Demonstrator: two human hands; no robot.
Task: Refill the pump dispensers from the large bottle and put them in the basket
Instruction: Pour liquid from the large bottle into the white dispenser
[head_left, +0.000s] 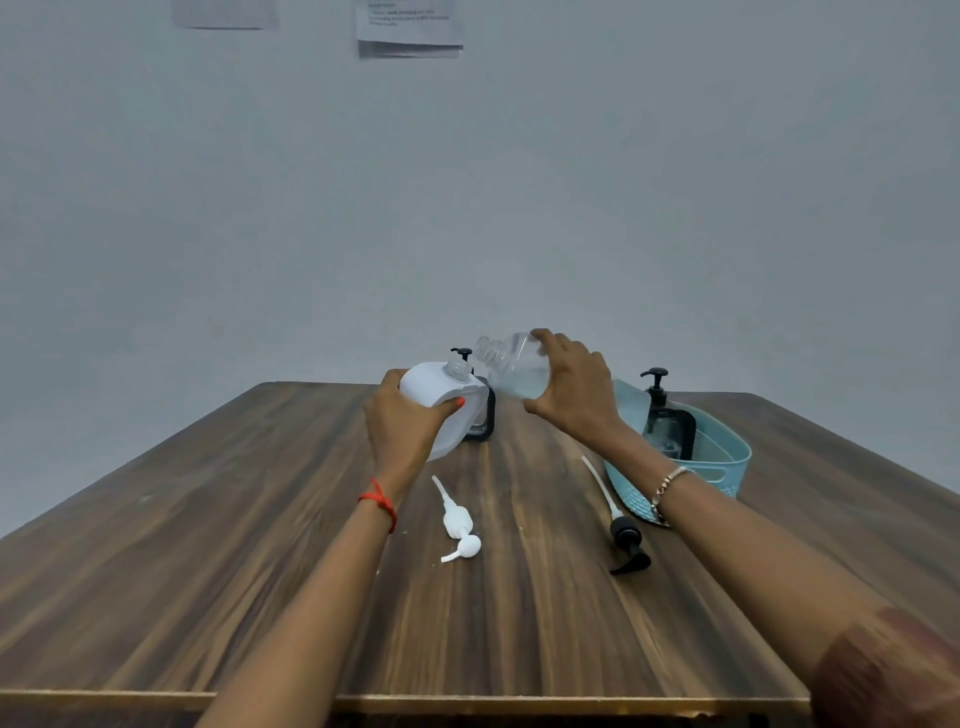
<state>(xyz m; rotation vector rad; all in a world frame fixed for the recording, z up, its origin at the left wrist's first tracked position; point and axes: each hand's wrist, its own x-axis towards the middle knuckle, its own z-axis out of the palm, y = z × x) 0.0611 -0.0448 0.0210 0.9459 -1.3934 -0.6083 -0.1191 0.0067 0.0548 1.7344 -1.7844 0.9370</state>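
Left hand (402, 421) fingers wrapped around white dispenser (441, 400), thumb with orange nail on its near face; dispenser tilted, open neck up, pump off, base at or just above the table (208, 571), contact unclear. Right hand (574, 387) fingers clasped over clear bottle (511, 366), held in the air and tipped left, open mouth just above and right of the dispenser neck, clear liquid pooled in its lower side; no stream discernible. Red thread (379, 501) on left wrist, bracelet (667, 486) on right wrist, reddish sleeve (893, 670) at near right. Behind the white dispenser, partly hidden, a black-framed dispenser (480, 410) with black pump stands on the table, far centre. White pump (457, 525) lies loose on the table near the left wrist, tube pointing far. Black pump (623, 535) lies loose to its right, white tube running far, just beside the basket. Blue basket (722, 462) on right side of table, partly covered by right forearm; inside it another black-framed dispenser (667, 423) upright with black pump on. Two papers (410, 26) on far wall, text unreadable.
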